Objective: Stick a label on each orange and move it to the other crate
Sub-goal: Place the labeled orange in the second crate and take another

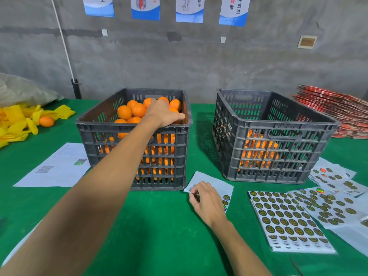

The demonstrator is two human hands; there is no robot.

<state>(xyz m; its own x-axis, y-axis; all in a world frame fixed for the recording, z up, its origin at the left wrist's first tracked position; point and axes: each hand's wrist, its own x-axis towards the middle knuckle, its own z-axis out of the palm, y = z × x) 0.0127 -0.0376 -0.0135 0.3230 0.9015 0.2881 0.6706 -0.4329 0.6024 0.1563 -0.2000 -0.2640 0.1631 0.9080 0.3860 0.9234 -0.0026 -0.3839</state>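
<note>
Two dark grey slatted crates stand on the green table. The left crate (pixel 133 128) is heaped with oranges (pixel 124 112). My left hand (pixel 163 114) reaches over its near rim and lies palm down on an orange near the right wall, fingers curled around it. The right crate (pixel 276 134) holds a low layer of oranges (pixel 258 150) seen through its slats. My right hand (pixel 207 200) rests on a nearly used label sheet (pixel 219 186) in front of the crates and pinches a round label between thumb and forefinger.
A full sheet of round labels (pixel 286 218) and more loose sheets (pixel 336 198) lie at the right. A printed paper (pixel 55 166) lies left of the left crate. Yellow wrappers (pixel 18 122) with one loose orange (pixel 46 121) lie far left. Red flat cartons (pixel 338 114) are stacked back right.
</note>
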